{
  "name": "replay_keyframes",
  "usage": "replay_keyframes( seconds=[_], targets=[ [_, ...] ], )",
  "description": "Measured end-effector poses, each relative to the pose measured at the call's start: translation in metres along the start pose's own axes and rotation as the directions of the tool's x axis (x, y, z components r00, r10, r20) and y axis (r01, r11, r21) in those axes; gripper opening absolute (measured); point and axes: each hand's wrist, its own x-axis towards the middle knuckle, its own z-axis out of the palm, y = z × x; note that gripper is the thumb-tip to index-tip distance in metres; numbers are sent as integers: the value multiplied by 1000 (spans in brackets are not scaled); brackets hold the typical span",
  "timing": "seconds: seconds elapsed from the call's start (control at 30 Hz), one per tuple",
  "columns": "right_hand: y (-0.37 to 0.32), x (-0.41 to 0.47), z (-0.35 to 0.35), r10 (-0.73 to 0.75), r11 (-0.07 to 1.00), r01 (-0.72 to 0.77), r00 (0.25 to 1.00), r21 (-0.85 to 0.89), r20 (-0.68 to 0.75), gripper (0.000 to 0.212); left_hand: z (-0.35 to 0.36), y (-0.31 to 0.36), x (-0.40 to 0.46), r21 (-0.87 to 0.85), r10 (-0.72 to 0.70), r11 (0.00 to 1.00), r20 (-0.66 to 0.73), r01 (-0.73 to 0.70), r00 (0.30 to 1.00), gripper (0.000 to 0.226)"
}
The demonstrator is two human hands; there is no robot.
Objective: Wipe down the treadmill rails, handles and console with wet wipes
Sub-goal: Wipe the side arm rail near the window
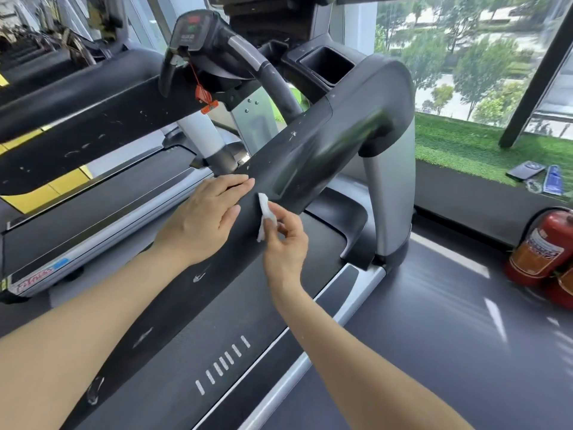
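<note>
Rail-wiping step: right hand (286,243) pinches small white wet wipe (266,217) against long black treadmill rail (297,159); left hand (206,217) rests flat there, fingers straight; next, probably stroke along it

place: gym | shown by: treadmills (310,156) set side by side, console (189,29), fire extinguisher (539,246) by window

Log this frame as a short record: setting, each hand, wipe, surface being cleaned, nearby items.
setting: gym, treadmill by a window
left hand: flat, fingers straight, resting on the rail
right hand: pinches the wipe
wipe: white, crumpled, pressed to the side of the rail
rail: black, scuffed with white marks
console: ahead, not touched
nearby: fire extinguisher on the floor at right; phone on the ledge by the grass
</note>
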Motion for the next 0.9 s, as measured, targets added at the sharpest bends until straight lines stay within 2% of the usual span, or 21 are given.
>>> replay_keyframes(
  seconds=[0.07, 0.2, 0.3, 0.37, 0.4, 0.47, 0.53, 0.6, 0.7, 0.77, 0.83, 0.9],
  targets=[
    [-6, 11, -8, 40, 998, -40, 999, 54, 12, 27, -1, 0, -1, 0, -5, 1000, 3, 5, 1000, 46],
    [-17, 65, -26, 212, 969, -169, 944, 181, -251, 23, -2, 3, -1, -2, -28, 1000, 0, 28, 1000, 46],
    [-13, 71, -12, 186, 979, -153, 941, 135, -283, 28, -2, 4, -1, -7, -27, 1000, -11, 26, 1000, 46],
    [-7, 50, -2, 60, 998, -54, 966, 33, -250, 39, -2, 3, -1, -8, -22, 1000, -14, 22, 1000, 46],
    [-7, 35, 0, 1, 1000, -2, 982, -1, -189, 41, -2, 3, -1, -9, -14, 1000, -18, 14, 1000, 45],
    [-5, 9, -1, -66, 997, 64, 997, -36, -43, 36, -2, 3, -1, -11, 0, 1000, -20, -1, 1000, 45],
    [-8, 6, -6, -118, 989, 121, 992, -88, 33, 32, -2, 3, -1, -21, -11, 1000, -11, 10, 1000, 46],
    [-12, 30, -10, -131, 983, 128, 991, -133, -16, 28, -3, 3, -1, -27, -22, 999, -9, 22, 1000, 47],
    [-23, 81, -15, -14, 999, 4, 976, -43, -218, 26, -3, 3, -2, -23, -25, 999, 0, 25, 1000, 47],
    [-27, 81, -13, -15, 999, 7, 968, -33, -251, 27, -2, 2, -1, -17, -22, 1000, 1, 22, 1000, 46],
    [-20, 52, -8, -105, 992, 90, 978, -91, -178, 30, -1, 1, -1, -15, -18, 1000, -2, 18, 1000, 45],
    [-9, 16, -6, -157, 979, 155, 987, -129, -10, 32, 0, 2, -2, -26, -15, 1000, -9, 15, 1000, 47]
  ],
)
